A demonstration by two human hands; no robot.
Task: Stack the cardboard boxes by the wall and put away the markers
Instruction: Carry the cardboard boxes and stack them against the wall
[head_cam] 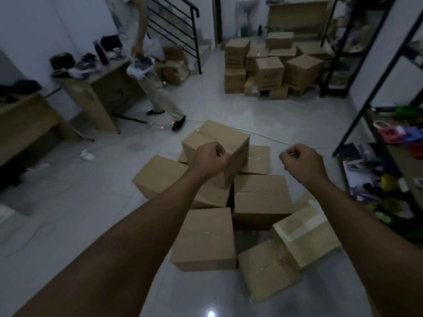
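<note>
Left hand (209, 160) and right hand (302, 162) both fisted, gripping nothing, above a floor cluster of plain taped cardboard boxes (206, 239); farther boxes (270, 72) against the wall bear illegible print; markers not identifiable.

Eight cardboard boxes (203, 239) sit in the near cluster on the floor (68, 202): one rides on top of the others, one leans tilted at the right, and six lie flat. A sliver of brown behind the top box may be a ninth.

The far pile (270, 69) by the wall holds roughly a dozen boxes; the exact number cannot be told. At least two more boxes (174, 67) sit by the stairs.

Two grips are in view, the left grip (211, 160) and the right grip (302, 162). There are two wooden counters (100, 88), two black metal racks (375, 124) and one standing person (135, 30).
</note>
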